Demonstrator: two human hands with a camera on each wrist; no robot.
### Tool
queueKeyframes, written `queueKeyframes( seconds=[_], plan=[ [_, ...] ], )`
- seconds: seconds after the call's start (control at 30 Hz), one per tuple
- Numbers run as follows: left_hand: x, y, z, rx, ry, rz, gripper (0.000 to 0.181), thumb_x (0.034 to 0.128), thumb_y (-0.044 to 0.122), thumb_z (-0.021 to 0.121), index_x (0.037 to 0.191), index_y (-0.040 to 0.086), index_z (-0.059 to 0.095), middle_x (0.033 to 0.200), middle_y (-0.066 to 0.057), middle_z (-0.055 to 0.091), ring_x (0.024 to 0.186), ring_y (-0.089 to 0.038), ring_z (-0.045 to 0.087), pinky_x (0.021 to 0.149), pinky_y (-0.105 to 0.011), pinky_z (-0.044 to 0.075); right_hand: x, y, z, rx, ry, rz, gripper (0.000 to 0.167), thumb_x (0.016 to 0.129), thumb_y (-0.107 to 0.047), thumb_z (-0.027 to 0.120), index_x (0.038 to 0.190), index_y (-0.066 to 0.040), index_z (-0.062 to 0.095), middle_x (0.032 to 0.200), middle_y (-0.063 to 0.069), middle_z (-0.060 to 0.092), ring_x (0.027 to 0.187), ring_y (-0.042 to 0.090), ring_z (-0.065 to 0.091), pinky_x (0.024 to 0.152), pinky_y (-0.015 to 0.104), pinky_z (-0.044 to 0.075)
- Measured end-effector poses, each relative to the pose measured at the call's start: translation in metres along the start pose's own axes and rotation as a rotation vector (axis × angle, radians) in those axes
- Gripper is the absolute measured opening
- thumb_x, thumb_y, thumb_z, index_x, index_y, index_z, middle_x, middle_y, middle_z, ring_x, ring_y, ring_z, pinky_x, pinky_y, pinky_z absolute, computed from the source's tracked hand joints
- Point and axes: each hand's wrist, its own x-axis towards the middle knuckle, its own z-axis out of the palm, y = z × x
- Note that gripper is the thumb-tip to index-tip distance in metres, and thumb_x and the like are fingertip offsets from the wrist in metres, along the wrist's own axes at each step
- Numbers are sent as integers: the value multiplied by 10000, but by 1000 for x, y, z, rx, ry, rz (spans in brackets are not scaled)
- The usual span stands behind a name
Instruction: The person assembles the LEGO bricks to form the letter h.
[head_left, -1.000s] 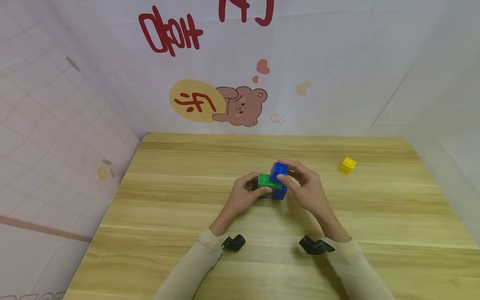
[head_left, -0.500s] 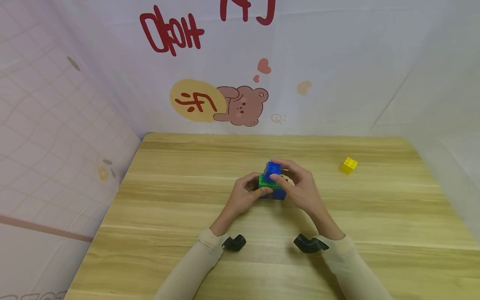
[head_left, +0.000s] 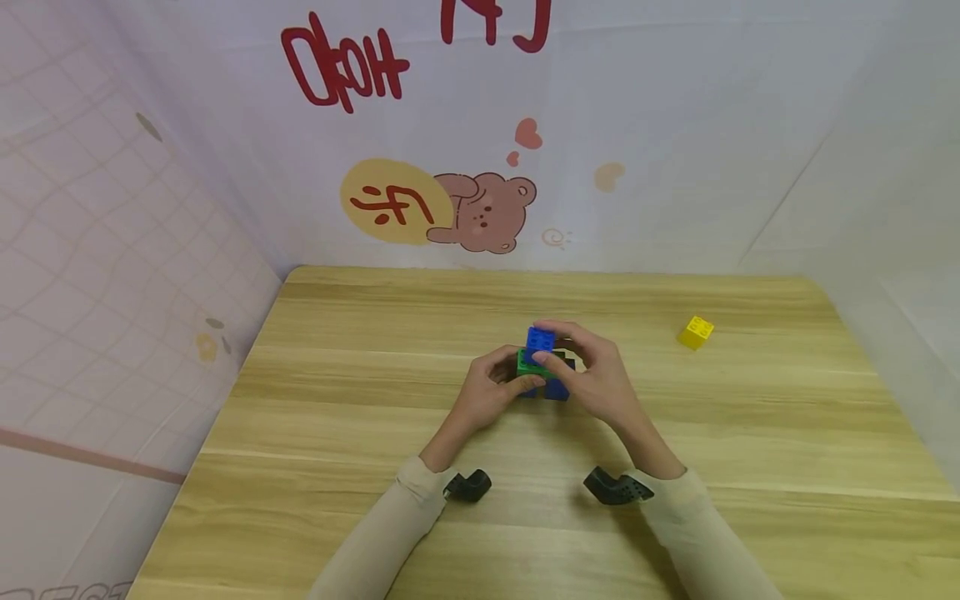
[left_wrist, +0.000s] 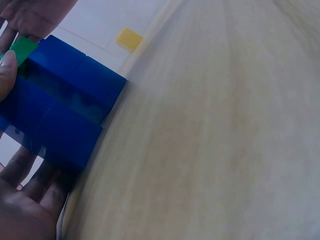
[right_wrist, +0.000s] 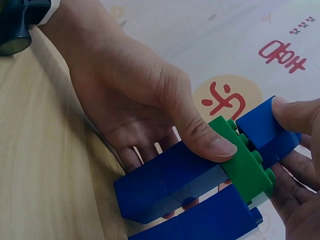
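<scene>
Two columns of stacked blue toy blocks [right_wrist: 165, 182] stand side by side on the table with a narrow gap between. A green block [right_wrist: 242, 165] with studs bridges their tops. My left hand [head_left: 478, 396] holds this build, its thumb on the near side at the green block and fingers behind. Between thumb and fingers, my right hand [head_left: 602, 379] pinches a loose blue block [head_left: 540, 339] at the green block's studs. In the right wrist view that block looks tilted; whether it is seated cannot be told. The right fingers are partly hidden.
A yellow block [head_left: 697, 332] stands apart on the wooden table [head_left: 765, 433], to the right and farther back. Behind the table hangs a printed white cloth [head_left: 660, 133]. Black wrist cameras [head_left: 468, 485] stick out from both cuffs.
My right hand has moved left with the blue block, from above the green block's right end to nearer its left part, and slightly down. The left hand keeps its place.
</scene>
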Motion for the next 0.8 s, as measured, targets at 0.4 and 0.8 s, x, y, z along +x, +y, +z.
queueKeyframes(
  seconds=[0.4,0.8],
  plan=[
    [0,-1,-1,-5,-8,8,361,911,94,774,1259,109,682,1208,-143,730,1087,-234,724,965,-354,592,4,-3,1,-62,-20,-23,396,969,-109,715,1359,-128,652,1339,62,686,1135,271,690,1031,500,551],
    [1,2,-1,-1,-8,4,367,915,99,772,1271,117,683,1209,-130,730,1087,-235,722,968,-352,590,10,-4,-6,-239,-32,-100,388,933,-131,765,1312,-180,699,1178,50,749,1017,202,705,894,502,595]
  ],
)
